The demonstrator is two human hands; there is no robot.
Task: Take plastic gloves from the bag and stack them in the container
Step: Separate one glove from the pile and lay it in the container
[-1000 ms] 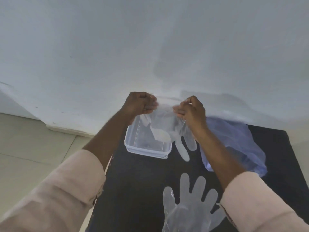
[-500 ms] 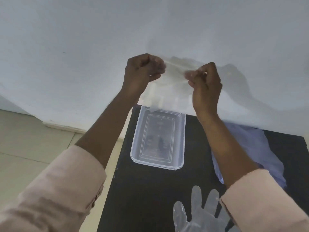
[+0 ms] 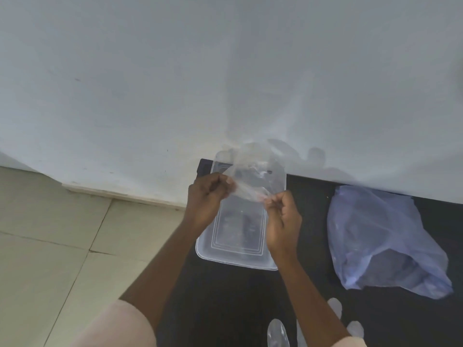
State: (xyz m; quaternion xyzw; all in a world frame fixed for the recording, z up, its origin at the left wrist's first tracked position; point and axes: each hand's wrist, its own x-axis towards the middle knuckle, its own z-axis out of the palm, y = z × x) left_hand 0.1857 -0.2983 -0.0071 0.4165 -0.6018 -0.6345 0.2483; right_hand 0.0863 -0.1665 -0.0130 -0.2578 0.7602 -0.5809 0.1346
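Observation:
A clear plastic glove (image 3: 253,169) is stretched between my two hands above the far half of the clear rectangular container (image 3: 235,256). My left hand (image 3: 208,199) pinches its left edge and my right hand (image 3: 281,216) pinches its right edge. The glove's fingers point away toward the wall. The container sits on the black table (image 3: 225,309). A bluish plastic bag (image 3: 383,236) lies to the right of the container. A second clear glove (image 3: 278,334) lies flat on the table at the bottom edge, partly hidden by my right arm.
A white wall (image 3: 225,71) rises directly behind the table. Beige floor tiles (image 3: 50,246) lie to the left of the table's left edge. The bag's opening faces the near right.
My hands came down from in front of the wall with the glove and now hold it low over the container. The view tilted downward.

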